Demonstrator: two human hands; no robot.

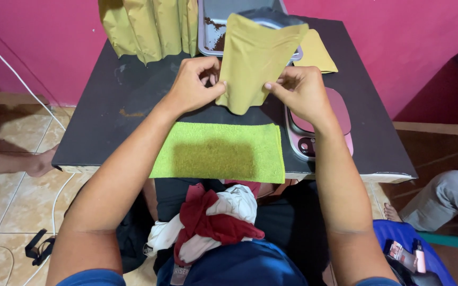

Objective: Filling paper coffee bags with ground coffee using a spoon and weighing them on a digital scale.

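Olive-gold pouch (253, 58) pinched at both side edges by my left hand (193, 85) and right hand (303, 94) fingers (closed tight), held above dark counter (112, 114), green towel (221, 151) below, pink scale (319, 130) beside, matching pouches (147, 26) behind.

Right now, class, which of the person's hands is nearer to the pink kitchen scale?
Right. The right hand hangs directly above the pink kitchen scale, pinching the olive pouch; the left hand holds the pouch's other edge, farther away.
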